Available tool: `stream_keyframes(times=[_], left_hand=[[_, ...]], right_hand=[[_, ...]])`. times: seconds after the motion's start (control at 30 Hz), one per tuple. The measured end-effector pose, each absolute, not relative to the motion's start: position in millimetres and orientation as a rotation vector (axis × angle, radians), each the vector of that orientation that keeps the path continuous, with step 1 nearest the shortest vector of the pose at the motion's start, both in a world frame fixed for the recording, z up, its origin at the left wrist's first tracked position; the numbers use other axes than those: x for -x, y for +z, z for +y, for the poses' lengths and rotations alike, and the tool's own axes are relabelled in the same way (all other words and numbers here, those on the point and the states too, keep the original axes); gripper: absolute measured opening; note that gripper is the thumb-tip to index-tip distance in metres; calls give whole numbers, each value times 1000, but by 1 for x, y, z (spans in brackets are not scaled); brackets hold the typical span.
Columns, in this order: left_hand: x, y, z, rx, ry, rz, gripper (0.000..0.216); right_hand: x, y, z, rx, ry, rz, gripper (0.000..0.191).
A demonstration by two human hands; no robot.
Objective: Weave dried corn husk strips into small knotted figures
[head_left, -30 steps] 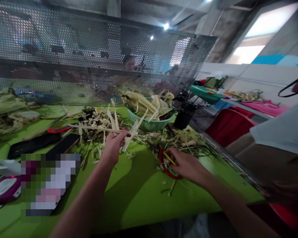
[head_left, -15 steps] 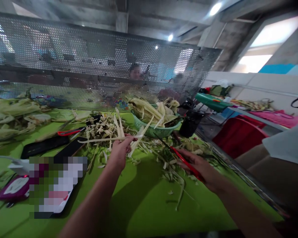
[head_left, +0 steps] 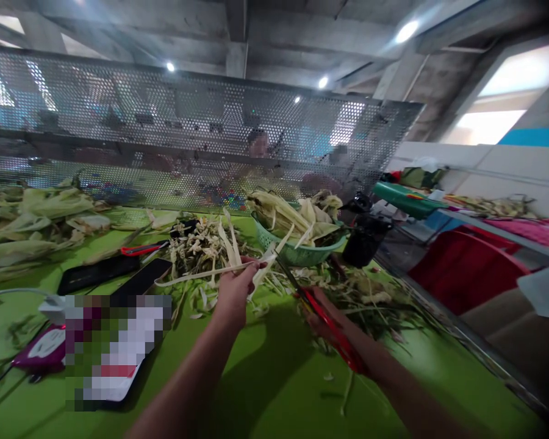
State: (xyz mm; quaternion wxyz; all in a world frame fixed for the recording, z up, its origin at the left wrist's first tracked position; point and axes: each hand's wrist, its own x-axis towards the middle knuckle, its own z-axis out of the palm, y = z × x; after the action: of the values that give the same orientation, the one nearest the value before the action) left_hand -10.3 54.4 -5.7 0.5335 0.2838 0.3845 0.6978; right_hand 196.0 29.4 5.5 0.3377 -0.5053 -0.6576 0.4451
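Fingers [head_left: 251,270] of the left hand [head_left: 233,296] pinch husk strips [head_left: 196,274] mid-frame, held off the table [head_left: 265,390], likely so blades reach; right hand [head_left: 322,317], right of centre, wraps scissors [head_left: 336,335], tips toward the strips

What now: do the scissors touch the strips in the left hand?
Cannot tell. Head view: the scissors overlap the strips by the left hand, but blur hides any gap.
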Motion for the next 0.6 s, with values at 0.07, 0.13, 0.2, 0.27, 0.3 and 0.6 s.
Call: stream_keyframes(times=[0.07,0.13,0.2,0.27,0.3,0.6], left_hand=[[8,-6,53,-708,1656,952,28],[6,-6,51,-750,1641,979,28],[5,-6,50,-780,1622,1006,28],[4,-6,50,-797,1604,1032,27],[3,-6,50,-803,1599,1040,27],[2,-4,48,-778,1580,1026,32]], right_hand=[[-189,5,29,1327,1281,-1648,54],[-182,6,29,1288,1331,-1599,54],[-177,6,29,1251,1352,-1567,48],[-173,7,29,1245,1389,-1543,42],[-171,8,29,1239,1410,-1529,39],[-170,6,26,1182,1455,-1523,39]])
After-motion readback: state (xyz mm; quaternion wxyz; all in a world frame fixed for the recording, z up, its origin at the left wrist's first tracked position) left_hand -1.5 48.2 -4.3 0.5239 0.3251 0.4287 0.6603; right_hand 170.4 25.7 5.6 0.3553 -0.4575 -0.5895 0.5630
